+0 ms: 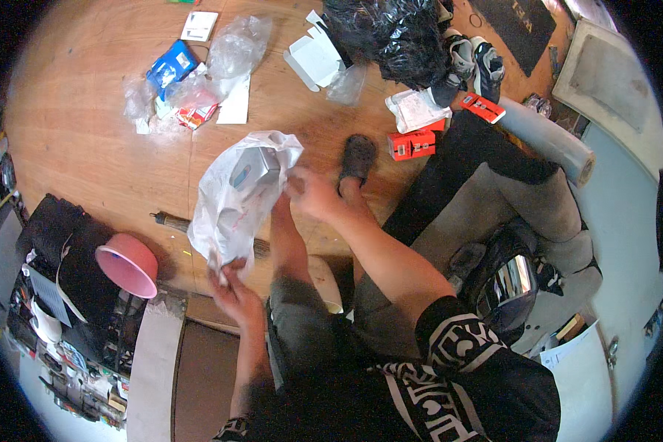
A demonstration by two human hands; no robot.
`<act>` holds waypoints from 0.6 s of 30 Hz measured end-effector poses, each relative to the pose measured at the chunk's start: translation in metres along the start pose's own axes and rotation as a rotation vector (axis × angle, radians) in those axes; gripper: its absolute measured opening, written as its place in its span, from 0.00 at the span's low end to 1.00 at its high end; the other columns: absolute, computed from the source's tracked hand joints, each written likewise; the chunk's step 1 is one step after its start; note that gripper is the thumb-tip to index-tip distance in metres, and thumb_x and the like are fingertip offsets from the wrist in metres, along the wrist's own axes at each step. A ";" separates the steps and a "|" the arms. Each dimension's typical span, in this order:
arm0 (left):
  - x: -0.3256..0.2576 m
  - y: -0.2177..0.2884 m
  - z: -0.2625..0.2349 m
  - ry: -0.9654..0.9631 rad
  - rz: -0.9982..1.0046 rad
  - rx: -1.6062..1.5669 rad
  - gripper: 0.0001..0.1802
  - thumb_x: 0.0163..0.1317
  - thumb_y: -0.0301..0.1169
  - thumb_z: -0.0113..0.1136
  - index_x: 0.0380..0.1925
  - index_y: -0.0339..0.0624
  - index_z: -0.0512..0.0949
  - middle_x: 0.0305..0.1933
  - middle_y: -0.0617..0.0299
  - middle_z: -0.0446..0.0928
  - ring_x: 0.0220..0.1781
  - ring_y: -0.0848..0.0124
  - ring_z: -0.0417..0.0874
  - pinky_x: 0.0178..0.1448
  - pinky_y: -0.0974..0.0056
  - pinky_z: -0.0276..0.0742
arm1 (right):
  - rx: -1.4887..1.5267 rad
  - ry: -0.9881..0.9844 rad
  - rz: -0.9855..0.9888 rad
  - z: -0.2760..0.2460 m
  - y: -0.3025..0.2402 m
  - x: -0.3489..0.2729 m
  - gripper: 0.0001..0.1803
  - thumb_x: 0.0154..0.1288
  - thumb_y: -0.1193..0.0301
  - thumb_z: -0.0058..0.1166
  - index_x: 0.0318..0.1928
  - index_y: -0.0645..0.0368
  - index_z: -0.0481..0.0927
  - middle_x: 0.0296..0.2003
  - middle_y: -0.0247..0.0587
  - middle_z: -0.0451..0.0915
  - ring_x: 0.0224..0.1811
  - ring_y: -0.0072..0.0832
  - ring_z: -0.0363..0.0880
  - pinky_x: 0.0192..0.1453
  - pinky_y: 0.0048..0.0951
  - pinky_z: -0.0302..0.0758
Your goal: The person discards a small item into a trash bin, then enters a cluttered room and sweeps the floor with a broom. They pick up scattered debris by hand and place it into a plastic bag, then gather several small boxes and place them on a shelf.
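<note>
A white, partly see-through plastic bag (225,199) hangs between my two hands above the wooden floor. Through its mouth a grey-white box (256,168) with a small blue mark shows inside. My right hand (307,193) is closed on the rim of the bag at its right side, with the fingers partly blurred. Low on the bag, my left hand (236,287) pinches a gathered bit of the plastic. Whatever else lies in the bag is hidden by its folds.
Ahead lie crumpled clear wrappers (236,48), a blue packet (171,68) and an opened white carton (315,59). Red boxes (411,145) and a sofa (508,199) bearing a helmet (504,272) are at right. A pink basin (127,265) stands left; a broom (173,221) lies behind the bag.
</note>
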State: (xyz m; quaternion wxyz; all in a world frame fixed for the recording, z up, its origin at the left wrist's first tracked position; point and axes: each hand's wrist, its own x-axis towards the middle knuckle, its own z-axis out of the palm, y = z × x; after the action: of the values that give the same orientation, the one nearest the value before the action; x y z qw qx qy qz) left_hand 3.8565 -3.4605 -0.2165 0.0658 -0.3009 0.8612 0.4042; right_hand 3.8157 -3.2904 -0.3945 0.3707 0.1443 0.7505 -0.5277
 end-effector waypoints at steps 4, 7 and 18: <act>0.034 -0.023 0.097 -0.179 -0.123 -0.073 0.23 0.72 0.32 0.44 0.60 0.27 0.61 0.33 0.55 0.76 0.33 0.71 0.75 0.41 0.66 0.73 | 0.146 0.461 0.379 -0.019 0.099 0.012 0.27 0.58 0.62 0.61 0.54 0.63 0.73 0.42 0.53 0.80 0.46 0.42 0.80 0.51 0.37 0.75; 0.028 -0.039 0.167 -0.223 -0.155 -0.326 0.22 0.71 0.29 0.44 0.60 0.27 0.61 0.34 0.55 0.77 0.32 0.73 0.75 0.39 0.68 0.73 | 0.288 0.497 0.591 -0.060 0.214 0.017 0.34 0.55 0.56 0.62 0.58 0.63 0.68 0.48 0.49 0.77 0.47 0.38 0.77 0.51 0.39 0.74; 0.034 -0.086 0.203 -0.525 -0.311 -0.151 0.19 0.70 0.26 0.43 0.57 0.27 0.63 0.33 0.56 0.78 0.30 0.76 0.74 0.36 0.71 0.72 | 0.602 1.065 0.721 -0.141 0.382 0.065 0.47 0.49 0.61 0.70 0.64 0.63 0.56 0.49 0.45 0.76 0.46 0.35 0.79 0.49 0.39 0.78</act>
State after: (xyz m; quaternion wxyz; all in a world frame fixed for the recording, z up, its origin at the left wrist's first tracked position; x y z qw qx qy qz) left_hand 3.8512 -3.3691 -0.4197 0.3244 -0.3186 0.7260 0.5159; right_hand 3.9468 -3.0220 -0.6785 0.0491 0.7182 0.5569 -0.4143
